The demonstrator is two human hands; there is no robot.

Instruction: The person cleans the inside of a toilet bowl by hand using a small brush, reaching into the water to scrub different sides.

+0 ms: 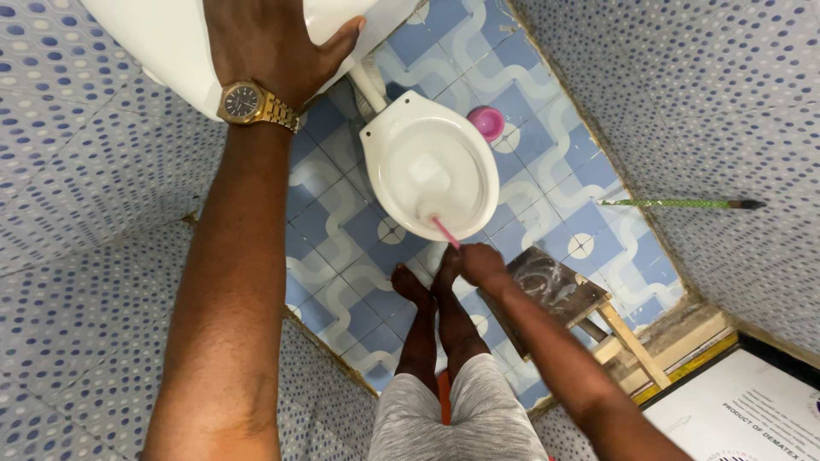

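I look straight down at a white toilet bowl (431, 166) on a blue and white patterned tile floor (547, 171). My right hand (480, 263) grips the pink handle of a toilet brush (444, 230), whose head reaches into the front of the bowl. My left hand (269, 43), with a gold wristwatch (252, 104) on the wrist, rests flat with spread fingers on a white cistern (158, 43) at the upper left. My bare feet (423, 286) stand just in front of the bowl.
A pink round holder (489, 121) sits on the floor beside the bowl. A small wooden stool (564, 294) stands at my right. A green stick (675, 203) leans on the dotted tiled wall (700, 102). A white pipe (369, 85) joins cistern and bowl.
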